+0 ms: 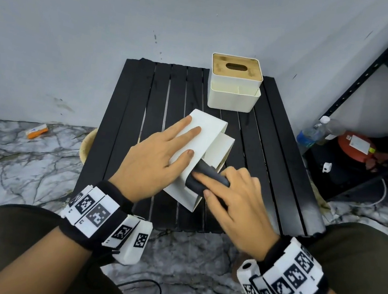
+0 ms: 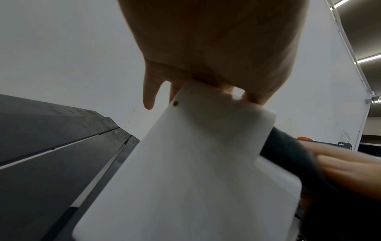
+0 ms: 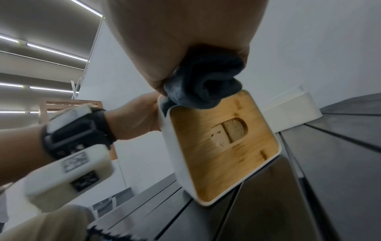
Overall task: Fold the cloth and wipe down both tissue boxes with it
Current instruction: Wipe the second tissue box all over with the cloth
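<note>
Tipped white tissue box (image 1: 204,133) under flat left hand (image 1: 160,160); dark bunched cloth (image 1: 205,174) in right hand's (image 1: 234,204) grip.

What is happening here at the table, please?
A person is cleaning a white tissue box that lies tipped on its side on the black table. The left hand rests flat on the box and steadies it. The right hand holds a dark cloth, bunched up, against the box's edge by its wooden lid. A second tissue box stands upright at the far side of the table, untouched right now.
</note>
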